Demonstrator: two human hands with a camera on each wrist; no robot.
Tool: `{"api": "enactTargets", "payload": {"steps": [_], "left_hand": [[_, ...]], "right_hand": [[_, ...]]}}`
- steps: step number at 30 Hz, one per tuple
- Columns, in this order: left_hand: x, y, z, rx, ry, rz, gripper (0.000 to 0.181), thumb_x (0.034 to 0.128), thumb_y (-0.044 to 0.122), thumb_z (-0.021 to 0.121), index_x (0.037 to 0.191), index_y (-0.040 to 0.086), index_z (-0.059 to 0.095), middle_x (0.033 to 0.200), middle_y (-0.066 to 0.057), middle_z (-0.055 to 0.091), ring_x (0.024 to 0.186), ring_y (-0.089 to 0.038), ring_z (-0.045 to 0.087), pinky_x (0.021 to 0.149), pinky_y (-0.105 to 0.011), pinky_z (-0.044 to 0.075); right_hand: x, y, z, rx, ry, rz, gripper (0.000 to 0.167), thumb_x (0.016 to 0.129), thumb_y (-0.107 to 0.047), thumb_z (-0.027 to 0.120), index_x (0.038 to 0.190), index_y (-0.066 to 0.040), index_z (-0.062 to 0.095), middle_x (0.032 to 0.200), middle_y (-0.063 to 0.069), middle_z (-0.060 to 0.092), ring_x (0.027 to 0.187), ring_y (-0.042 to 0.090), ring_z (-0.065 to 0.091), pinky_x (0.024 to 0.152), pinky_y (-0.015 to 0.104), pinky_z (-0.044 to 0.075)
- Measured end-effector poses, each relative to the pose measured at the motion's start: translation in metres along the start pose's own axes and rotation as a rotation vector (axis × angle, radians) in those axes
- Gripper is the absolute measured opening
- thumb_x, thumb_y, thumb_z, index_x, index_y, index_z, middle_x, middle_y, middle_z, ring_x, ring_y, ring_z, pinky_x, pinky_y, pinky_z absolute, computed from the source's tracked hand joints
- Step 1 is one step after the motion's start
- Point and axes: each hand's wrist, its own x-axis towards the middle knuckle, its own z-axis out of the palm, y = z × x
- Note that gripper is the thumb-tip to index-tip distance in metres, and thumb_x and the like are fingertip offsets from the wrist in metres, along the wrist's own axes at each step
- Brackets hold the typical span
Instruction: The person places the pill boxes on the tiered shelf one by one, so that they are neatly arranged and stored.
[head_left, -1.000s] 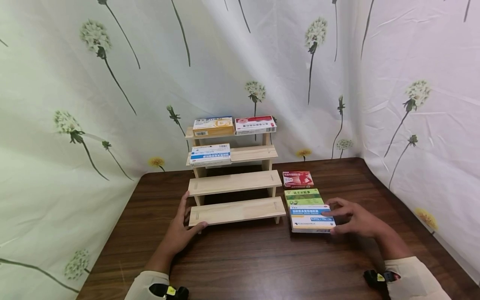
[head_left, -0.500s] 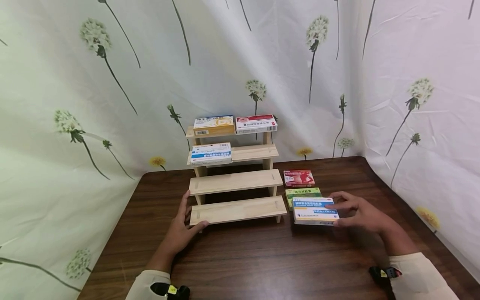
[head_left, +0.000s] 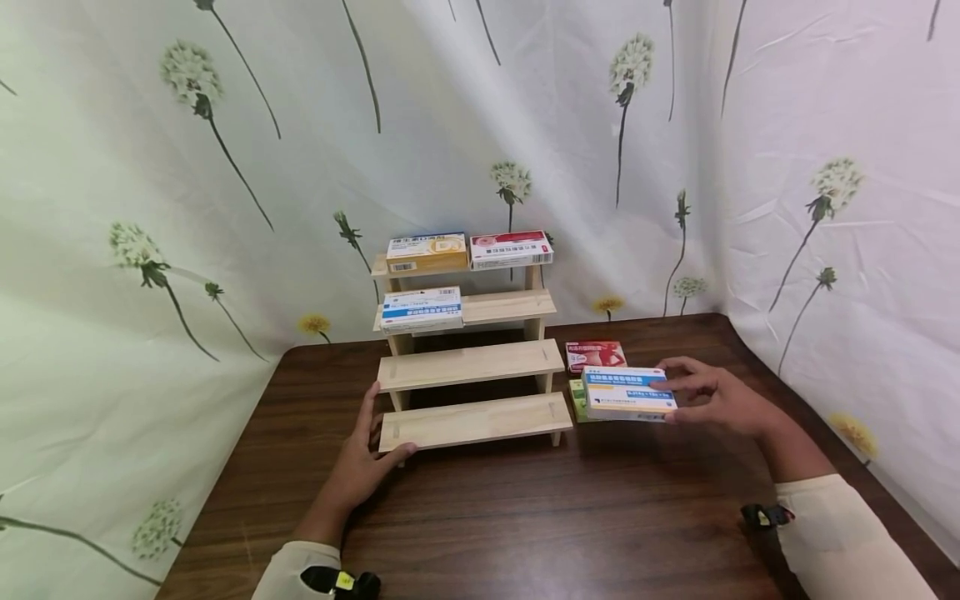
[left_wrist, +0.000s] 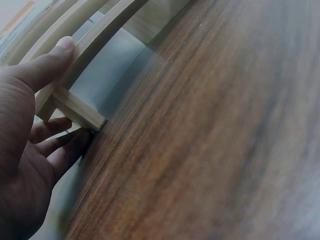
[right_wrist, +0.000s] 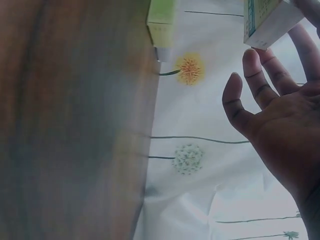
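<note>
My right hand (head_left: 716, 400) pinches a white and blue medicine box (head_left: 628, 393) by its right end. The box is held above a green medicine box (head_left: 578, 400), covering most of it. My left hand (head_left: 363, 458) grips the left end of a stepped wooden shelf (head_left: 476, 419). Its thumb lies on the lowest step's front edge, and the other fingers reach round the side. In the left wrist view, fingers (left_wrist: 65, 150) curl beside the stand's leg (left_wrist: 77, 109). The right wrist view shows only a corner of the held box (right_wrist: 272, 22).
A red medicine box (head_left: 595, 354) lies on the brown table (head_left: 480, 533), right of the shelf. The top step bears a yellow and white box (head_left: 426, 253) and a red and white box (head_left: 512, 249). Another blue and white box (head_left: 422, 309) sits one step lower. A flowered curtain (head_left: 450, 125) stands behind.
My right hand has lifted the white and blue medicine box and carried it away from me, over the green box. My left hand stays on the shelf.
</note>
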Motion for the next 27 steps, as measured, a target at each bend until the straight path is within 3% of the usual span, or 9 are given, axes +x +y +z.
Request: {"api": "enactTargets", "payload": {"steps": [8,15,19,27], "left_hand": [[0.001,-0.001,-0.002,0.011,-0.001,0.006,0.119,0.0984,0.022,0.085,0.174,0.047,-0.003,0.167,-0.034,0.044,0.14,-0.05,0.062,0.091,-0.037,0.063],[0.0,-0.001,-0.001,-0.003,-0.001,0.011,0.119,0.098,0.02,0.086,0.175,0.045,-0.002,0.164,-0.034,0.047,0.136,-0.049,0.064,0.089,-0.035,0.063],[0.0,-0.002,0.0,-0.016,-0.001,0.013,0.119,0.098,0.018,0.085,0.176,0.044,-0.002,0.163,-0.035,0.048,0.133,-0.048,0.066,0.084,-0.031,0.063],[0.0,-0.001,0.0,-0.015,-0.001,0.004,0.119,0.0982,0.017,0.085,0.176,0.044,-0.002,0.163,-0.035,0.047,0.133,-0.049,0.065,0.082,-0.03,0.063]], "right_hand": [[0.014,-0.012,-0.012,0.004,0.018,-0.003,0.047,0.09,-0.019,0.092,0.135,-0.013,0.08,0.155,0.018,0.056,0.12,0.009,0.061,0.088,0.028,0.059],[0.025,-0.026,-0.022,0.087,0.006,-0.079,0.047,0.09,-0.005,0.089,0.135,0.0,0.077,0.152,0.024,0.052,0.11,0.005,0.069,0.083,0.026,0.061],[0.033,-0.033,-0.026,0.06,0.016,-0.083,0.046,0.09,-0.007,0.09,0.134,-0.002,0.078,0.153,0.024,0.054,0.112,0.005,0.068,0.085,0.025,0.061],[0.05,-0.047,-0.032,0.067,0.023,-0.04,0.048,0.091,-0.01,0.09,0.137,-0.004,0.077,0.163,0.024,0.05,0.116,0.018,0.07,0.086,0.023,0.059]]}}
